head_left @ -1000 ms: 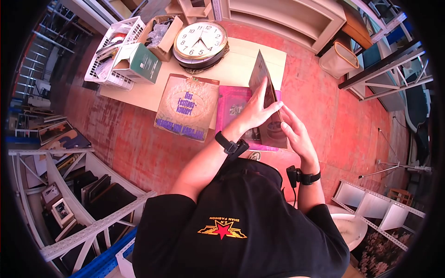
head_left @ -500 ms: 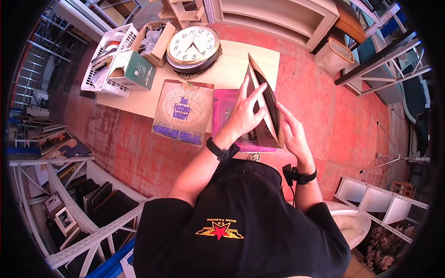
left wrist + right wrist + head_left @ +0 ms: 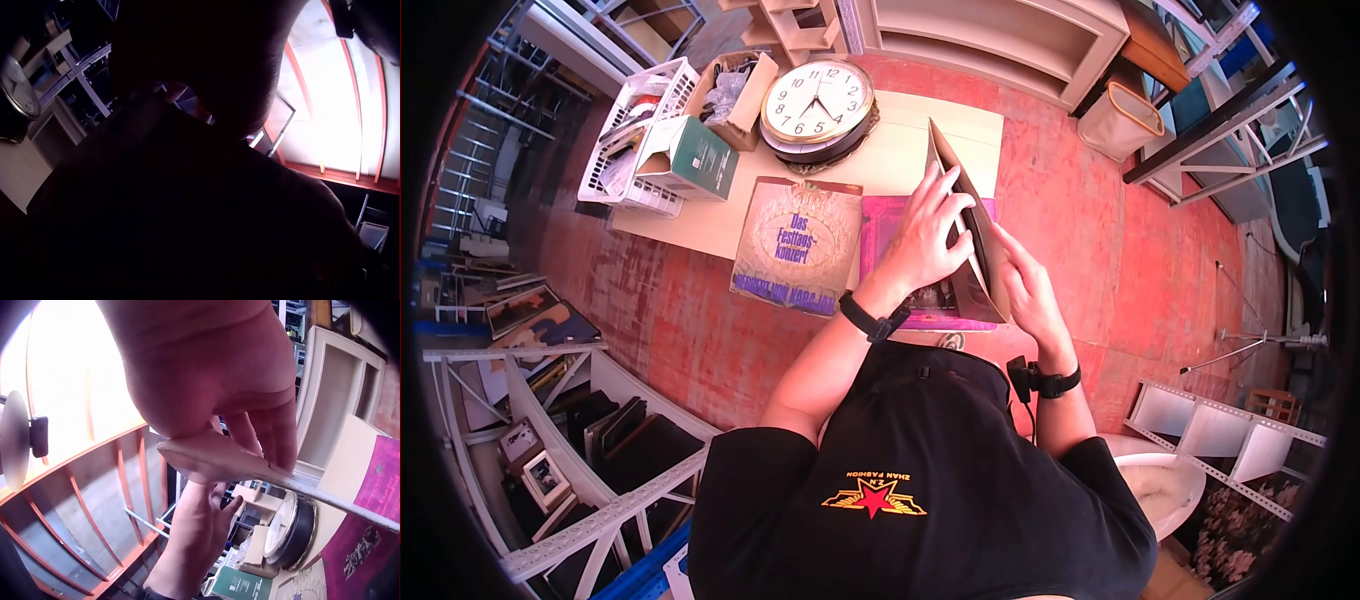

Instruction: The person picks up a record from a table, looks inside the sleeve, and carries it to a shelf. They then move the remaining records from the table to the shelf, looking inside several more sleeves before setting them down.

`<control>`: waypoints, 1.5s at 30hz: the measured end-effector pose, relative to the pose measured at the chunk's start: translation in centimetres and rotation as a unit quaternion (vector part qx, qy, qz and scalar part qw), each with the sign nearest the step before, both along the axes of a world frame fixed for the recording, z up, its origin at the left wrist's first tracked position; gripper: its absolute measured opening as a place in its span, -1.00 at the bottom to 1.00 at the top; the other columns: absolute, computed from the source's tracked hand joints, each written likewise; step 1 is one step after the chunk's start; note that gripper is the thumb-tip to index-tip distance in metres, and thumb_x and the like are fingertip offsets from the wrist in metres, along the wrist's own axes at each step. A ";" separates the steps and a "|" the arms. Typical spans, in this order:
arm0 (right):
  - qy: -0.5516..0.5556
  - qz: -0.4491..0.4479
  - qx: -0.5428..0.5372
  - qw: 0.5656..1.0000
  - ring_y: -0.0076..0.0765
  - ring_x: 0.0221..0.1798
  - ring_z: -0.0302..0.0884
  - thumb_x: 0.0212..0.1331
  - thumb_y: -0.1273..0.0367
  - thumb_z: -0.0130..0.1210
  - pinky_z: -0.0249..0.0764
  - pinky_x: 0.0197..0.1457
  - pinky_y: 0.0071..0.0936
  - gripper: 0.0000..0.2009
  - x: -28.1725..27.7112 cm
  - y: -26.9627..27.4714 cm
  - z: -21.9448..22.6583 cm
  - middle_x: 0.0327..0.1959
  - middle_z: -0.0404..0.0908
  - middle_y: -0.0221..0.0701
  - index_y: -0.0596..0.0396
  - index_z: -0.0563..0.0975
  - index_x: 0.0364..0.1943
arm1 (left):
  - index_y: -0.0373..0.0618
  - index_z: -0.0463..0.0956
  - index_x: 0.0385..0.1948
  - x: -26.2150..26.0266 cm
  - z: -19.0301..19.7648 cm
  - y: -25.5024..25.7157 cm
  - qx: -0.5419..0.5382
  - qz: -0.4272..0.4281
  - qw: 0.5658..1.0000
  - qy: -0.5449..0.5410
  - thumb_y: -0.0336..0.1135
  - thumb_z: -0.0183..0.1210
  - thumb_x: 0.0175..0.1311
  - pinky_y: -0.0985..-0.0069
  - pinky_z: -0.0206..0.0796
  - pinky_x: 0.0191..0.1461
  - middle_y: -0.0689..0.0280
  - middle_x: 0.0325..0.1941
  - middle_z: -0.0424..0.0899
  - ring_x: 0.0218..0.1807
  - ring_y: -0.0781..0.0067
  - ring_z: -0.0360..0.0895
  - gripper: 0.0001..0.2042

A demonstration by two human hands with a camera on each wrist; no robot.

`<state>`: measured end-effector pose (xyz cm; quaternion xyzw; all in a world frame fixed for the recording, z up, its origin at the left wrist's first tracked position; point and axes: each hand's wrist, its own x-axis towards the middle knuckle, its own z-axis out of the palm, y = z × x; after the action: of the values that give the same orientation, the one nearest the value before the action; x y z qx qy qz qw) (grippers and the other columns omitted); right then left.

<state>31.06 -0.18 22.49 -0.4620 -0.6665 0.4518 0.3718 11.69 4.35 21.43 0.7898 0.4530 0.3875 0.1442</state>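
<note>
I hold a brown cardboard record sleeve (image 3: 983, 287) upright over the table (image 3: 890, 160), with its mouth spread open and dark inside. My left hand (image 3: 925, 245) curls its fingers over the sleeve's left panel at the opening. My right hand (image 3: 1025, 285) grips the sleeve from the right side. In the right wrist view the right hand (image 3: 206, 381) pinches the sleeve's edge (image 3: 237, 465), and the left hand (image 3: 197, 544) lies just beyond it. The left wrist view is almost wholly dark.
Under the hands a pink record sleeve (image 3: 890, 235) lies beside a "Das Festtags-Konzert" sleeve (image 3: 795, 245). Farther back on the table are a round wall clock (image 3: 812, 100), a green box (image 3: 700, 155), a white basket (image 3: 635, 120) and a cardboard box (image 3: 735, 85). The floor is red.
The sleeve went from closed and edge-on to spread open. My left hand moved from lying flat on its face to curling over the open edge; the right hand kept its hold.
</note>
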 end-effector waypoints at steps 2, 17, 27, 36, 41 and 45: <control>-0.003 0.003 0.009 1.000 -0.23 0.29 0.35 0.21 0.53 -0.23 0.23 0.31 -0.40 -0.53 0.0 -0.1 0.0 0.18 0.44 -0.08 0.18 0.29 0.26 | -0.16 0.39 -0.14 -0.3 -0.4 0.1 -0.003 -0.011 1.000 -0.008 -0.36 0.22 -0.01 0.03 0.04 0.39 -0.13 0.34 0.15 0.39 -0.30 0.02 -0.64; 0.086 -0.097 -0.159 0.979 -0.44 0.08 0.45 0.29 0.40 -0.01 0.35 0.17 -0.48 -0.41 8.6 1.7 -2.4 0.16 0.41 -0.22 0.23 0.07 0.37 | -0.26 0.36 0.11 -4.1 -4.3 -2.0 -0.219 -0.010 0.976 -0.013 -0.14 0.18 0.18 0.23 0.26 0.24 -0.11 0.11 0.46 0.18 -0.06 0.40 -0.49; 0.232 -0.033 -0.247 0.940 -0.44 0.04 0.49 0.25 0.51 -0.03 0.42 0.14 -0.46 -0.61 9.1 0.6 -5.8 0.05 0.52 -0.26 0.33 0.32 0.16 | -0.31 0.38 0.09 -8.3 -8.0 -3.7 -0.352 0.033 0.935 0.032 -0.07 0.12 0.22 0.25 0.27 0.22 -0.10 0.07 0.51 0.15 0.00 0.45 -0.48; 0.344 0.017 -0.273 0.898 -0.43 0.08 0.48 0.28 0.46 -0.01 0.41 0.17 -0.44 -0.61 1.3 2.8 -6.2 0.07 0.51 -0.29 0.28 0.30 0.17 | -0.35 0.51 -0.56 -15.5 -9.1 -6.4 -0.513 0.165 0.835 0.108 0.27 -0.03 0.22 0.16 0.28 -0.33 -0.07 -0.55 0.56 -0.46 0.01 0.55 -0.34; 0.375 0.063 -0.296 0.876 -0.41 0.12 0.46 0.28 0.48 -0.02 0.40 0.20 -0.43 -0.62 -4.5 4.3 -5.2 0.09 0.49 -0.30 0.25 0.30 0.17 | -0.27 0.54 -0.36 -18.1 -9.3 -9.6 -0.478 0.204 0.802 -0.294 -0.04 0.04 0.35 0.47 0.41 -0.25 0.21 -0.37 0.65 -0.36 0.34 0.59 -0.61; 0.384 0.088 -0.340 0.854 -0.33 0.13 0.46 0.29 0.48 -0.05 0.41 0.23 -0.36 -0.60 -8.8 4.5 -6.7 0.13 0.45 -0.26 0.21 0.26 0.21 | -0.14 0.40 -0.01 -20.6 -10.7 -11.6 -0.384 0.191 0.608 -0.668 -0.19 0.06 0.34 0.30 0.48 -0.02 0.19 -0.16 0.62 -0.15 0.25 0.61 -0.70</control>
<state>22.22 4.31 15.81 -0.2890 -0.3131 0.8226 0.3765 -8.87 -7.27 10.71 0.0791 0.4788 0.6167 0.6199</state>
